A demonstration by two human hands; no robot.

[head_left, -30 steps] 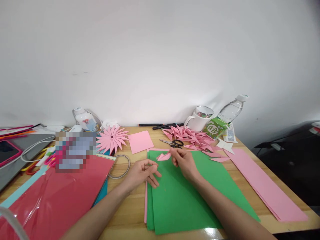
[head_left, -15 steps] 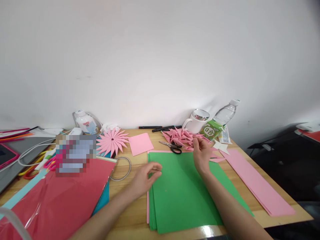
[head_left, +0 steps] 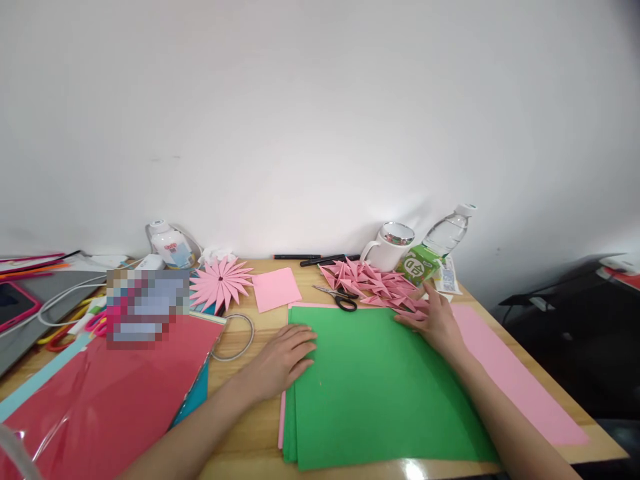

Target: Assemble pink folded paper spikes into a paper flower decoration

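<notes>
My left hand lies palm down at the left edge of a stack of green paper, its fingers stretched out and slightly apart. At the upper right of the stack, my right hand is spread against the right end of a heap of pink folded paper points. Its thumb and fingers are apart, with pink points between them; the fingertips are partly hidden. Black-handled scissors lie between the heap and the green paper. Pink sheets are beside my right forearm.
Behind the heap stand a white mug, a green box and a leaning water bottle. Leftward are a square pink sheet, a pink paper flower, a metal ring and red paper in clear wrap.
My right hand has moved right and down, from above the heap to its right end, and its fingers have spread. My left hand has flattened onto the paper's edge.
</notes>
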